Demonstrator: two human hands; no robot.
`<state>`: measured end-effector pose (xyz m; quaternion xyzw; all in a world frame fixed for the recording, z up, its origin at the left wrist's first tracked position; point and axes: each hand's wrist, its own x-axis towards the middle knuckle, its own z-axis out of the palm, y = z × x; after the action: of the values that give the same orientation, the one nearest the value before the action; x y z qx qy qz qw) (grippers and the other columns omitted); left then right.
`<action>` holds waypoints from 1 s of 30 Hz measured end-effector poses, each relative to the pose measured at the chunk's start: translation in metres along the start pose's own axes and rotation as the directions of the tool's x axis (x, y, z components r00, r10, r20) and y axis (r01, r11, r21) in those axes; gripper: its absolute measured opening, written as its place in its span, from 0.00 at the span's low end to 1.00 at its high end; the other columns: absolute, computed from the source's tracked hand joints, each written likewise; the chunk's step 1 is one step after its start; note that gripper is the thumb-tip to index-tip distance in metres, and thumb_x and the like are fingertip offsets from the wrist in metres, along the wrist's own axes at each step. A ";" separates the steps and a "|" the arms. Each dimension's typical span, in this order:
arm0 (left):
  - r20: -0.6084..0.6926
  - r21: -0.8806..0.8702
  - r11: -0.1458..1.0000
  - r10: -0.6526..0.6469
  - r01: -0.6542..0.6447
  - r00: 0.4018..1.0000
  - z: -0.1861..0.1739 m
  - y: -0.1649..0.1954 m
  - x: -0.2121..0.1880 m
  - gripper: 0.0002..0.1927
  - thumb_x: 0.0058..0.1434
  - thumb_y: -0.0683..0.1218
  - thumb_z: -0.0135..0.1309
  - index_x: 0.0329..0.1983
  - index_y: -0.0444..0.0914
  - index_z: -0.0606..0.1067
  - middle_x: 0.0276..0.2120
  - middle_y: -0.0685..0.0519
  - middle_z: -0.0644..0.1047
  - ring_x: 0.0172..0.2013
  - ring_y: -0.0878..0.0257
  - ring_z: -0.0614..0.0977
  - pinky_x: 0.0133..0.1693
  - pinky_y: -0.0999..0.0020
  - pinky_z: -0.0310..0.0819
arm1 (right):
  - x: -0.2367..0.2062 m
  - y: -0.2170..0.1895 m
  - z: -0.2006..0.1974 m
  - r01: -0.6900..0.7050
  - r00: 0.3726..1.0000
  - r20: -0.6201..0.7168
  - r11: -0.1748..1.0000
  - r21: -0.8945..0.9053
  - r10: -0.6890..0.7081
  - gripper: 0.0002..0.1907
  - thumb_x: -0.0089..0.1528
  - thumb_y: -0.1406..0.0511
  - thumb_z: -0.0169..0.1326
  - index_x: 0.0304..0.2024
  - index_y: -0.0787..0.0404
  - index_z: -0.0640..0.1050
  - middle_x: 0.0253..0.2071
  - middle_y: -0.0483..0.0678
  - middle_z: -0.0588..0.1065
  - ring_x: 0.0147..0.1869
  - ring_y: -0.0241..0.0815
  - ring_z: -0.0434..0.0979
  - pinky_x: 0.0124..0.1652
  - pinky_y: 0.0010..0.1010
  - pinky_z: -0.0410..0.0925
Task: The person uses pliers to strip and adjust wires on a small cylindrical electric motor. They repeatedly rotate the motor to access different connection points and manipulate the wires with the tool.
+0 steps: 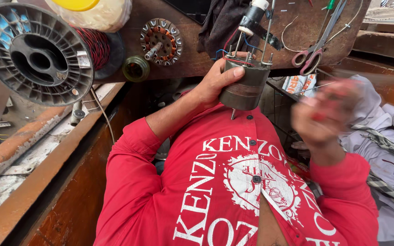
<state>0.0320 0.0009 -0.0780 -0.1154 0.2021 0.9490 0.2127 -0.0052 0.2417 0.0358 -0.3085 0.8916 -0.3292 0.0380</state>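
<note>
While left hand (215,84) clasps one motor cylinder (245,91), right hand (322,116) fingers blur beyond telling.

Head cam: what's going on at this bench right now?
A person in a red shirt holds a grey cylindrical motor part in the left hand, thumb across its top, where coloured wires stick out. The right hand is raised beside it, too blurred to tell whether it holds anything. On the workbench lie a wire spool, a small wound stator and pink-handled scissors.
</note>
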 end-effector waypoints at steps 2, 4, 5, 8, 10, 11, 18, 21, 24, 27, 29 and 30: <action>0.023 0.016 1.000 -0.004 0.004 1.000 0.002 0.003 -0.002 0.34 0.66 0.58 0.64 0.64 0.30 0.70 0.52 0.45 0.78 0.51 0.60 0.81 0.56 0.60 0.78 | 0.005 0.009 0.009 0.113 0.988 0.121 0.978 -0.177 -0.092 0.32 0.60 0.70 0.66 0.67 0.57 0.75 0.56 0.51 0.73 0.52 0.44 0.74 0.47 0.34 0.70; -0.031 -0.018 0.997 -0.078 0.078 0.996 0.002 0.009 -0.004 0.33 0.65 0.60 0.61 0.62 0.32 0.71 0.49 0.44 0.79 0.48 0.58 0.82 0.51 0.57 0.80 | 0.008 0.018 0.011 0.107 0.988 0.131 0.981 -0.159 -0.086 0.34 0.56 0.71 0.65 0.65 0.54 0.75 0.56 0.50 0.73 0.53 0.44 0.75 0.49 0.35 0.71; -0.058 -0.041 0.994 -0.108 0.106 0.992 0.003 0.011 -0.003 0.33 0.64 0.61 0.60 0.61 0.32 0.72 0.48 0.44 0.79 0.46 0.57 0.83 0.49 0.56 0.82 | 0.010 0.023 0.009 0.111 0.986 0.143 0.982 -0.151 -0.090 0.35 0.54 0.72 0.64 0.65 0.52 0.75 0.56 0.49 0.74 0.53 0.45 0.76 0.50 0.35 0.72; -0.046 -0.113 0.985 -0.132 0.126 0.990 0.005 0.017 -0.004 0.35 0.64 0.62 0.60 0.61 0.32 0.72 0.48 0.44 0.79 0.47 0.56 0.83 0.49 0.54 0.83 | 0.014 0.029 0.012 0.174 0.984 -0.029 0.981 -0.082 -0.177 0.39 0.52 0.76 0.58 0.67 0.57 0.70 0.55 0.55 0.73 0.49 0.53 0.77 0.46 0.41 0.72; -0.032 -0.126 0.985 -0.126 0.121 0.991 0.007 0.020 -0.003 0.35 0.64 0.63 0.61 0.61 0.33 0.71 0.48 0.45 0.79 0.47 0.57 0.83 0.50 0.55 0.82 | 0.018 0.031 0.013 0.231 0.960 -0.152 0.972 -0.046 -0.235 0.41 0.51 0.79 0.54 0.69 0.61 0.66 0.55 0.58 0.73 0.47 0.59 0.77 0.44 0.45 0.73; -0.010 -0.121 0.985 -0.126 0.124 0.992 0.007 0.020 -0.003 0.35 0.64 0.63 0.61 0.61 0.33 0.71 0.48 0.46 0.79 0.48 0.57 0.83 0.50 0.55 0.82 | 0.020 0.031 0.014 0.259 0.938 -0.226 0.965 -0.045 -0.262 0.42 0.51 0.80 0.52 0.70 0.62 0.64 0.55 0.60 0.72 0.45 0.62 0.78 0.42 0.47 0.73; -0.067 -0.101 0.985 -0.147 0.140 0.987 0.001 0.018 0.000 0.35 0.64 0.64 0.59 0.60 0.32 0.73 0.48 0.45 0.80 0.47 0.56 0.83 0.51 0.57 0.81 | 0.010 0.036 0.022 0.120 0.989 -0.099 0.989 0.083 -0.112 0.38 0.59 0.76 0.58 0.71 0.54 0.68 0.58 0.57 0.72 0.47 0.50 0.78 0.41 0.34 0.73; -0.095 -0.046 0.988 -0.148 0.144 0.984 -0.002 0.021 0.004 0.34 0.62 0.63 0.58 0.60 0.33 0.72 0.50 0.46 0.80 0.50 0.57 0.83 0.54 0.59 0.80 | 0.008 0.061 0.039 0.159 0.987 0.028 0.986 -0.056 -0.158 0.36 0.57 0.74 0.62 0.67 0.53 0.72 0.51 0.51 0.74 0.48 0.53 0.78 0.49 0.40 0.72; -0.129 0.021 0.998 -0.048 0.051 0.991 -0.001 0.027 0.005 0.33 0.64 0.61 0.59 0.61 0.33 0.71 0.48 0.45 0.79 0.48 0.56 0.82 0.51 0.56 0.80 | 0.012 0.093 0.072 0.033 0.993 -0.110 0.999 -0.034 -0.036 0.31 0.64 0.75 0.61 0.68 0.53 0.70 0.51 0.45 0.75 0.53 0.52 0.77 0.60 0.42 0.70; -0.098 -0.023 0.997 0.066 -0.069 0.993 0.005 0.035 0.012 0.33 0.63 0.60 0.60 0.62 0.34 0.70 0.49 0.45 0.79 0.48 0.54 0.82 0.50 0.54 0.80 | 0.027 0.124 0.103 -0.152 0.974 -0.187 0.980 -0.126 0.127 0.34 0.60 0.71 0.63 0.70 0.62 0.73 0.54 0.58 0.74 0.53 0.60 0.76 0.55 0.44 0.69; -0.116 -0.028 0.983 0.176 -0.180 0.978 0.013 0.033 0.019 0.33 0.63 0.57 0.61 0.63 0.34 0.69 0.52 0.47 0.77 0.51 0.56 0.82 0.55 0.55 0.79 | 0.031 0.130 0.116 -0.240 0.964 -0.165 0.950 -0.199 0.208 0.31 0.59 0.69 0.65 0.66 0.62 0.77 0.52 0.60 0.74 0.50 0.60 0.77 0.50 0.44 0.70; -0.133 -0.020 0.968 0.244 -0.249 0.961 0.017 0.033 0.022 0.32 0.63 0.56 0.62 0.63 0.35 0.68 0.52 0.48 0.76 0.52 0.57 0.81 0.55 0.56 0.79 | 0.035 0.126 0.117 -0.195 0.969 -0.207 0.937 -0.291 0.137 0.30 0.58 0.67 0.64 0.64 0.63 0.76 0.53 0.59 0.73 0.51 0.60 0.77 0.51 0.44 0.70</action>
<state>-0.0046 -0.0117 -0.0586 -0.1543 0.2108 0.9622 0.0771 -0.0680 0.2299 -0.1280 -0.2023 0.9546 -0.2085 -0.0653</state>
